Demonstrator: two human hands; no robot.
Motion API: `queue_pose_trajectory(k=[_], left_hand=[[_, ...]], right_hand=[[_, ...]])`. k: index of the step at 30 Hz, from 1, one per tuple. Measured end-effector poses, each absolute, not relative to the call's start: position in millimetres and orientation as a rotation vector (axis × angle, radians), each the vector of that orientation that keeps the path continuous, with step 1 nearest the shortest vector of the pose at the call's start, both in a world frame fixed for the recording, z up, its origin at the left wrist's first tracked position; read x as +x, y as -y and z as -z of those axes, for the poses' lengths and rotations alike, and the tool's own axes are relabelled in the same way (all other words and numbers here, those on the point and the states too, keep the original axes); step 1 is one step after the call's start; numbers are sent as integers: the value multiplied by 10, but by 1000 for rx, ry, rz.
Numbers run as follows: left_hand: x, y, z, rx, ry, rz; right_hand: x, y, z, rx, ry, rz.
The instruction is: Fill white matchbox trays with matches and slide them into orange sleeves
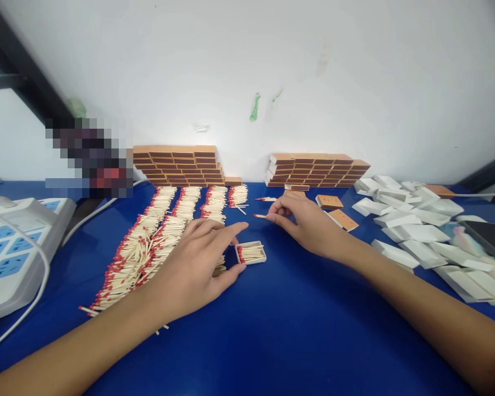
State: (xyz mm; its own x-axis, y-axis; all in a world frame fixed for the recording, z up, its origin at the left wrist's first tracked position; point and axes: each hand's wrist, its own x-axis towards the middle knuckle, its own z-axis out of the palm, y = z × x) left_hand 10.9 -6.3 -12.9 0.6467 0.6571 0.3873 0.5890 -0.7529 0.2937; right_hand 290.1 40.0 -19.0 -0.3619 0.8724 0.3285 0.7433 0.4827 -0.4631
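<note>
A small white matchbox tray (251, 262) lies on the blue tabletop with several red-headed matches (251, 252) inside. My left hand (204, 256) grips its left end between the thumb and a finger, while the index finger stretches above it. Up and to the right of the tray, my right hand (299, 220) pinches a match (260, 216), its red head pointing left. Just beyond that hand lie a few loose matches (266, 199). Long rows of matches (136, 247) spread beside and partly beneath my left hand.
Two stacks of filled-looking matchboxes, the left stack (177, 165) and right stack (317, 170), stand against the wall. Orange matchbox sleeves (330, 202) lie near my right wrist. White trays (412, 220) and a phone (489, 239) are at right; a power strip (16, 247) with cables is at left.
</note>
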Motion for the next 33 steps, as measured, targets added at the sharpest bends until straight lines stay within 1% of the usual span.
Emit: queue_pose_trajectory(k=[3, 6, 12, 18, 28, 33], left_hand=[[105, 48, 138, 2728, -1038, -743], [103, 42, 145, 2726, -1028, -738], [107, 49, 137, 2712, -1030, -734], [113, 60, 140, 2701, -1021, -729], [105, 51, 137, 2690, -1007, -709], [122, 70, 124, 2691, -1001, -695]], right_hand=[[2780, -174, 81, -1244, 2294, -424], [2682, -33, 74, -1154, 2410, -446], [2741, -75, 60, -1160, 2383, -433], [2795, -111, 27, -1109, 2417, -627], [2762, -71, 45, -1151, 2424, -622], [2747, -38, 28, -1091, 2445, -639]])
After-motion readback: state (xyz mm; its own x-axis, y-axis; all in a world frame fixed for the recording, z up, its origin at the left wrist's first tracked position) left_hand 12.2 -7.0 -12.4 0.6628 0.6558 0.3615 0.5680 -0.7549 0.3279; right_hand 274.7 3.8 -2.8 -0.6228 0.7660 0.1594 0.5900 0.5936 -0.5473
